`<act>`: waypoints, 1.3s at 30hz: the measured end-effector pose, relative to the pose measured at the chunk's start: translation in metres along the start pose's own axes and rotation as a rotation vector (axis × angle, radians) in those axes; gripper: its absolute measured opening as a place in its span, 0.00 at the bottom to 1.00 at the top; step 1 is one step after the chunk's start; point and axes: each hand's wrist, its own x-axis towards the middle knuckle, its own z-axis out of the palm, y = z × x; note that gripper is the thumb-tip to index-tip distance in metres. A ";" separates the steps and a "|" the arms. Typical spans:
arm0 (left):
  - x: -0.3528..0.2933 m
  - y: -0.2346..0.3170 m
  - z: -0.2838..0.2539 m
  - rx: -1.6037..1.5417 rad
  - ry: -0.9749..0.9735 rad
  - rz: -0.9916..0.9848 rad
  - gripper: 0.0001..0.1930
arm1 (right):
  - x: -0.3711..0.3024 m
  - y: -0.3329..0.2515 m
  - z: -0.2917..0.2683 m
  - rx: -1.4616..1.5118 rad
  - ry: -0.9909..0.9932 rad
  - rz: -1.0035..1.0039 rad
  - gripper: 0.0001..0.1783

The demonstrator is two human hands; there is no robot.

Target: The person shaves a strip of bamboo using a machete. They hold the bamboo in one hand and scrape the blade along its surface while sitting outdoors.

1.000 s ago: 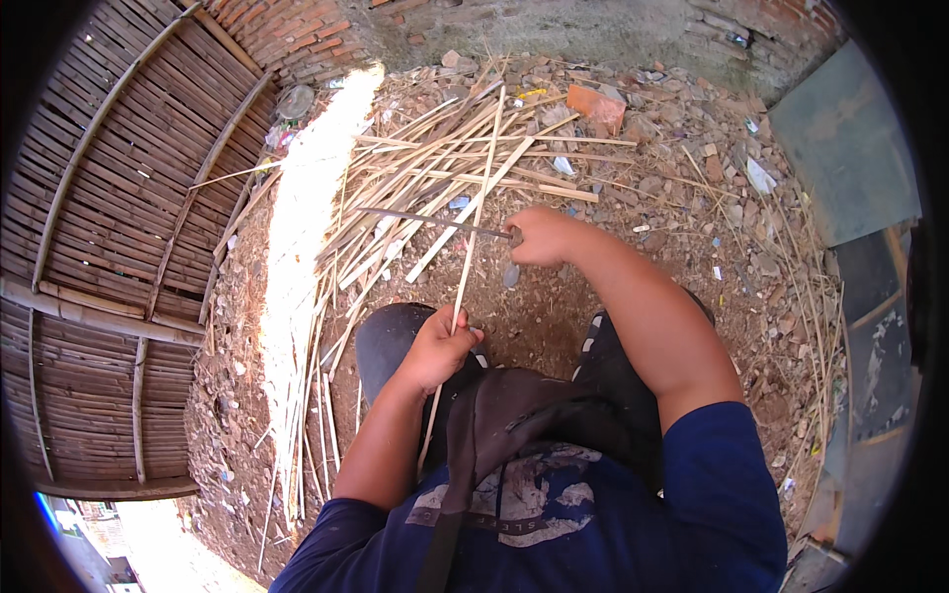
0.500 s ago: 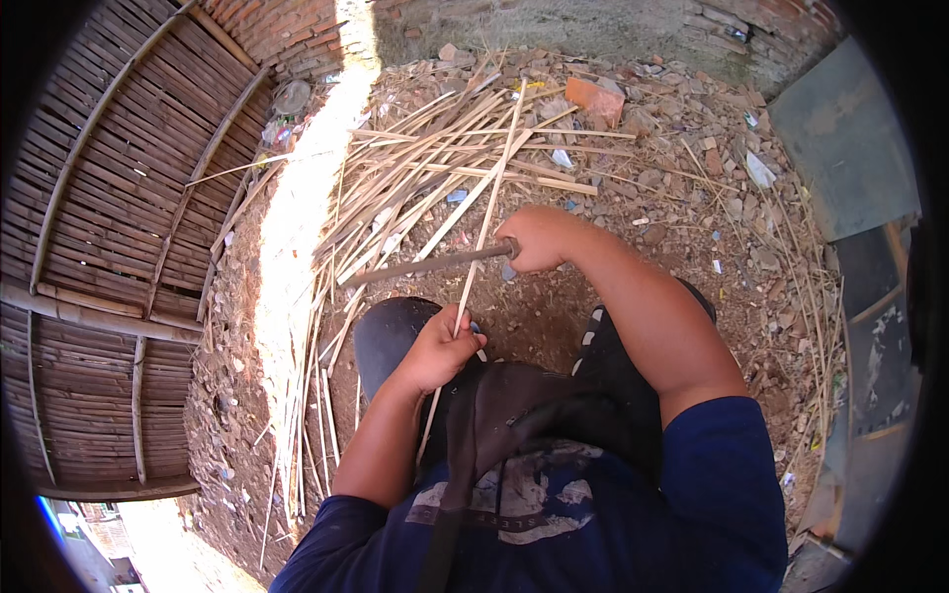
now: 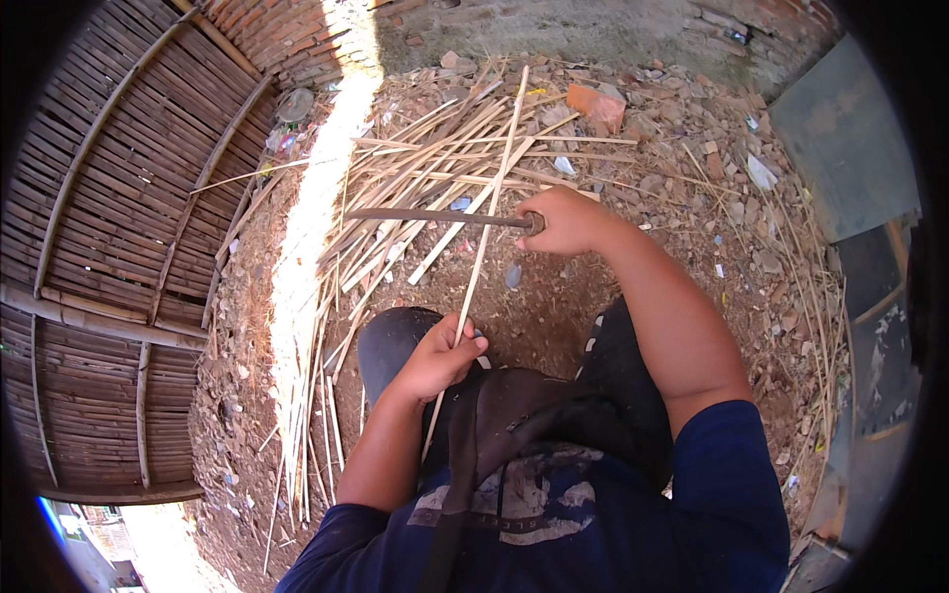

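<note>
Pale strip (image 3: 476, 277) slants away from my viewpoint, the left hand (image 3: 442, 354) closed around its lower part. Farther out, apart from that hand, I see the right hand (image 3: 563, 219) gripping a long blade (image 3: 435, 214) across the strip; contact I can't tell. Beyond lies a strip pile (image 3: 420, 178), then a wall (image 3: 593, 35).

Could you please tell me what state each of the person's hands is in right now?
Left hand: closed, holding a thin pale strip.
Right hand: closed, holding a long-bladed knife.
</note>
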 end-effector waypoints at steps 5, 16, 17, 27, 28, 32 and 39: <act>-0.008 -0.001 0.008 0.035 -0.021 0.046 0.09 | -0.005 0.014 -0.028 0.381 0.010 0.090 0.17; -0.031 -0.003 0.027 0.568 0.080 0.106 0.11 | -0.008 0.016 -0.036 0.852 0.083 0.091 0.11; -0.031 -0.002 0.029 0.568 0.074 0.124 0.12 | -0.009 0.014 -0.037 0.836 0.071 0.103 0.13; 0.021 0.046 0.055 0.535 0.170 0.169 0.19 | -0.004 -0.002 -0.021 0.527 0.059 -0.092 0.16; 0.029 0.042 0.049 0.511 0.184 0.165 0.19 | -0.007 -0.008 -0.026 0.439 0.070 -0.078 0.17; 0.045 0.037 0.025 0.257 0.174 0.049 0.16 | -0.015 -0.017 -0.038 0.130 0.134 0.049 0.18; 0.052 0.033 0.006 0.097 0.160 -0.021 0.14 | -0.006 -0.028 -0.013 -0.283 -0.152 0.000 0.16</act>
